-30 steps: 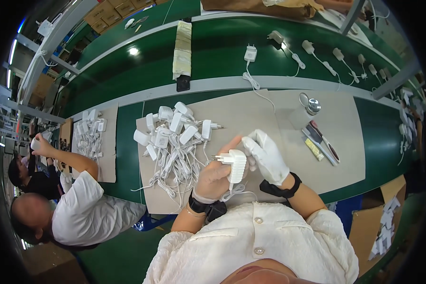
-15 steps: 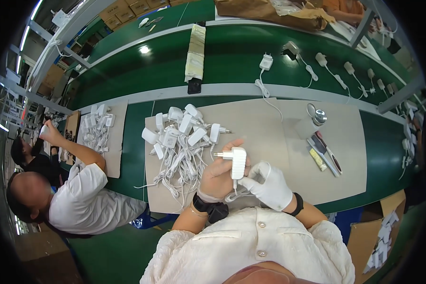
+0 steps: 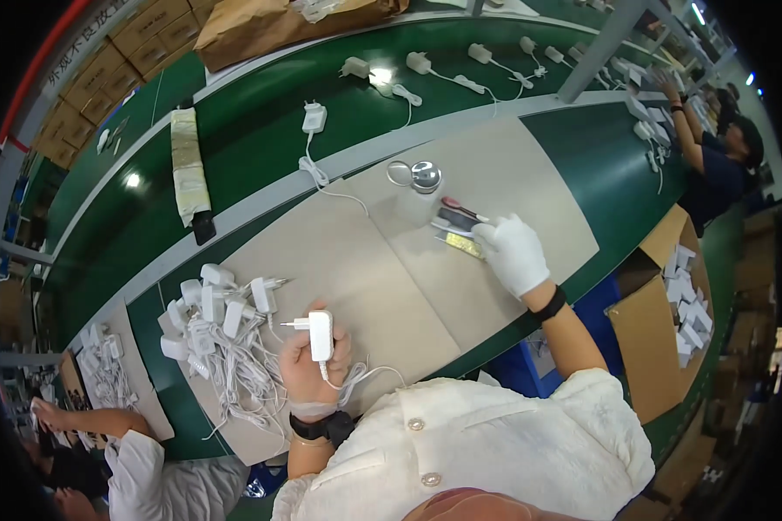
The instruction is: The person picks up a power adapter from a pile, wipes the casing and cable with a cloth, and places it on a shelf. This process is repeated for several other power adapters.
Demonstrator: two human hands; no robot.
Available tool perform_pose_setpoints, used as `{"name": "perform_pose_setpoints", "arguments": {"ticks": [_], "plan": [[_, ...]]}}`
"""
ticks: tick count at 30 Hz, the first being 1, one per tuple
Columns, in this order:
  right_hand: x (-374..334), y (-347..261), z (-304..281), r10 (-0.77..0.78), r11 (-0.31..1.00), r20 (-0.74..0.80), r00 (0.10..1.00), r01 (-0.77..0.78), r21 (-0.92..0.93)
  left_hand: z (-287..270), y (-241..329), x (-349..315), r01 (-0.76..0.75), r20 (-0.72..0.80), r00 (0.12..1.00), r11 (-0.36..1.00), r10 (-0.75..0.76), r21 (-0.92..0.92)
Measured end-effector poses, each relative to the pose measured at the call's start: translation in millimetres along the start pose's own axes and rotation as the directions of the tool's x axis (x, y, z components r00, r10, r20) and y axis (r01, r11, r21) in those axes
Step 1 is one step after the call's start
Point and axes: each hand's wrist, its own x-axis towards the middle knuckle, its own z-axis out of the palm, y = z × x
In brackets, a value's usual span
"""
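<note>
My bare left hand (image 3: 308, 372) is closed around a white power adapter (image 3: 321, 337), its two-pin plug pointing left. The adapter's cord runs down past the wrist and right along the table edge. Left of that hand lies a heap of white adapters (image 3: 213, 304) with tangled cords. My right hand (image 3: 514, 253), in a white glove, is over the near ends of several slim tools. Its fingers are bunched at a grey flat tool (image 3: 457, 219) and a red-and-black handled tool (image 3: 462, 209); what they grip is hidden. Beside them lies a yellow strip (image 3: 462, 245).
A translucent bottle (image 3: 417, 207) with a metal lid stands behind the tools. Adapters with cords (image 3: 314, 117) lie along the green belt, near a yellowish wrapped bar (image 3: 188, 169). A carton of white pieces (image 3: 647, 334) stands at right. Other people work on both sides.
My right hand has left the adapter cord and moved right and away to the tools. My left hand still holds the adapter. The whole view has swung to the right.
</note>
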Motion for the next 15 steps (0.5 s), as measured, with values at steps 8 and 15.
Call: {"name": "perform_pose_setpoints", "arguments": {"ticks": [8,15], "plan": [[9.4,11.6,15.0,-0.011,0.989,0.228,0.974,0.044,-0.139,5.6,-6.5,2.1,-0.007,0.035,0.999,0.997,0.004,0.072],[0.6,-10.1,-34.8,-0.133,0.941,-0.049,0.99,0.141,0.307,8.3,-2.7,-4.6,0.008,-0.034,0.999,0.991,-0.004,0.136]]}}
